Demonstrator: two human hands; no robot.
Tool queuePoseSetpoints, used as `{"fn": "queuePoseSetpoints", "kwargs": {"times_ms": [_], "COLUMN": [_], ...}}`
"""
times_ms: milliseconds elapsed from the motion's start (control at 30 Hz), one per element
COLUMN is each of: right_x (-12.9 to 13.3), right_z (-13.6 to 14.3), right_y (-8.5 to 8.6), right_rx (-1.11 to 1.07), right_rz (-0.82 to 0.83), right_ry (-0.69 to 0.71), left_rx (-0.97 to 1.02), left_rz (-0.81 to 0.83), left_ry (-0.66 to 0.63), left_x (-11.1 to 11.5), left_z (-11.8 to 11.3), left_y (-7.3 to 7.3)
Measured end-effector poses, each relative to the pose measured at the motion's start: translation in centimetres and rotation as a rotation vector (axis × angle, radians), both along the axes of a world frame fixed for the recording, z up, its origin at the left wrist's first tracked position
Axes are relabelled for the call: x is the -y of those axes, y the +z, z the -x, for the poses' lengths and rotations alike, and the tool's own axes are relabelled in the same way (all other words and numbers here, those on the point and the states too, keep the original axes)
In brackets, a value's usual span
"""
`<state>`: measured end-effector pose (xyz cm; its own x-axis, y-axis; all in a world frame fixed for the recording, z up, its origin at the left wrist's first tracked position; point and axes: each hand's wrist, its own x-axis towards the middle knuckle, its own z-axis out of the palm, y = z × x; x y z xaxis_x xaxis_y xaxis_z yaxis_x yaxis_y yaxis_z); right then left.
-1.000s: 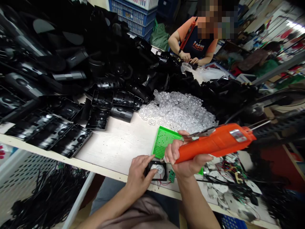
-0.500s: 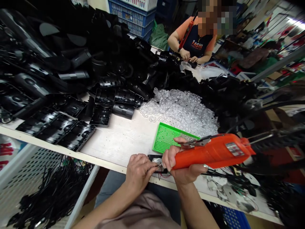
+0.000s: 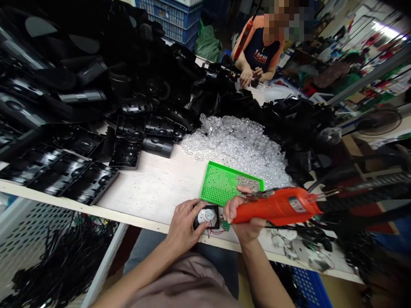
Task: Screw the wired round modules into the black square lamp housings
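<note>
My right hand (image 3: pixel 244 216) grips an orange electric screwdriver (image 3: pixel 279 206), its tip pointing down at a small black part (image 3: pixel 208 216) with a round silver centre near the table's front edge. My left hand (image 3: pixel 184 224) rests on the left side of that part and steadies it. Thin red wires and a small green circuit board (image 3: pixel 226 225) hang from the part. Just behind it lies a green perforated tray (image 3: pixel 224 185) with screws at its right end.
A heap of clear plastic lenses (image 3: pixel 237 145) lies behind the tray. Black plastic housings (image 3: pixel 90 111) cover the table's left and back. Wired boards and white discs (image 3: pixel 298 248) lie at the right. A co-worker's hands (image 3: pixel 248 77) work at the far side.
The camera view shifted. My left hand opened flatter over the black part, whose silver centre now shows. The screwdriver stays in my right hand, its tip at the part's right side.
</note>
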<state>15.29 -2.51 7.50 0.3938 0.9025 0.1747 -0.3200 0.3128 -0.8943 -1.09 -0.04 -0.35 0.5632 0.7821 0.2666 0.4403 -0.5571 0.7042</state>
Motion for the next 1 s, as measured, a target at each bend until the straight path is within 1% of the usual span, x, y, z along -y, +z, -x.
{"fn": "queuePoseSetpoints", "kwargs": {"times_ms": [67, 133, 333, 433, 500, 600, 700, 767, 867, 1000], "right_x": [0.0, 0.0, 0.0, 0.1, 0.1, 0.0, 0.2, 0.3, 0.5, 0.5], "right_z": [0.3, 0.5, 0.6, 0.6, 0.7, 0.7, 0.6, 0.7, 1.0, 1.4], "right_y": [-0.8, -1.2, -1.7, -1.6, -1.0, 0.6, 2.4, 3.3, 4.0, 4.2], "right_rx": [0.010, 0.014, 0.047, 0.061, 0.063, 0.035, 0.000, -0.019, -0.041, -0.039], "right_rz": [0.013, 0.015, -0.002, 0.004, -0.003, -0.031, -0.074, -0.096, -0.109, -0.112], "right_ry": [-0.001, 0.007, 0.045, 0.042, 0.025, 0.002, 0.013, 0.034, 0.063, 0.076], "left_rx": [-0.015, -0.028, -0.040, -0.039, -0.024, 0.048, 0.148, 0.166, 0.141, 0.154], "left_rz": [0.002, 0.009, 0.024, 0.040, 0.052, 0.048, 0.028, 0.033, 0.068, 0.107], "left_ry": [0.003, 0.005, 0.012, -0.001, -0.006, -0.012, -0.003, -0.031, -0.104, -0.122], "left_x": [0.1, 0.1, 0.2, 0.2, 0.2, 0.0, -0.1, -0.2, -0.2, 0.1], "left_z": [-0.2, -0.3, -0.4, -0.4, -0.4, -0.1, 0.1, 0.0, -0.4, -0.6], "left_y": [-0.2, -0.3, -0.2, -0.1, 0.0, 0.3, 1.0, 1.6, 2.3, 2.3]}}
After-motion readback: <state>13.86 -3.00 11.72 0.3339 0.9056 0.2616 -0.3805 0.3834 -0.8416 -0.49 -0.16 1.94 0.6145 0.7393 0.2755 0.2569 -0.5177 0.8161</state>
